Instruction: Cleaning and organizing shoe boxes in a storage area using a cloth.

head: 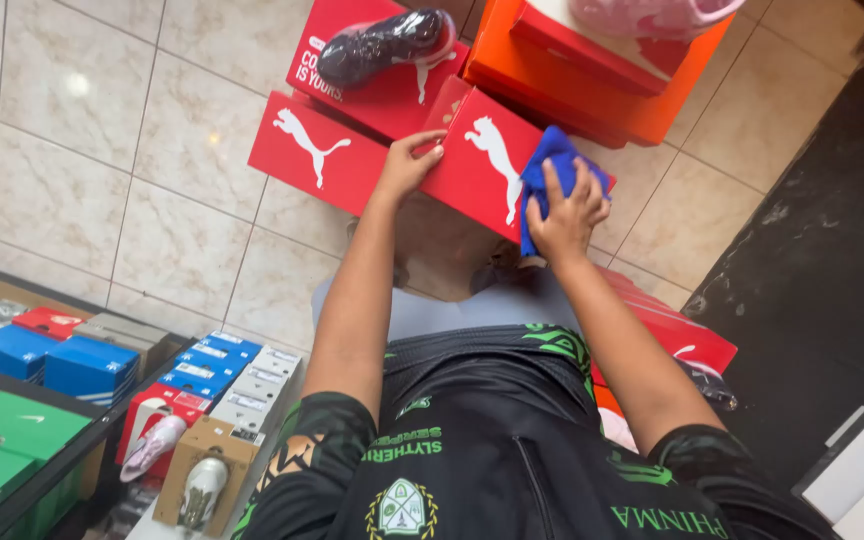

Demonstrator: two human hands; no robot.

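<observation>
My left hand (408,163) grips the edge of a red shoebox lid (487,165) with a white animal logo, holding it tilted above the floor. My right hand (567,215) presses a blue cloth (549,160) against the lid's right part. The lid hides the box body under it, if there is one. Another red shoebox (317,150) with the same white logo lies just left of the lid on the tiled floor.
A dark shoe (387,45) rests on a red box behind. An orange box (592,90) stack with a pink shoe (652,15) stands at top right. A low shelf (92,440) of blue, green and red boxes is at left. More red boxes (677,335) lie right, by a dark mat (822,250).
</observation>
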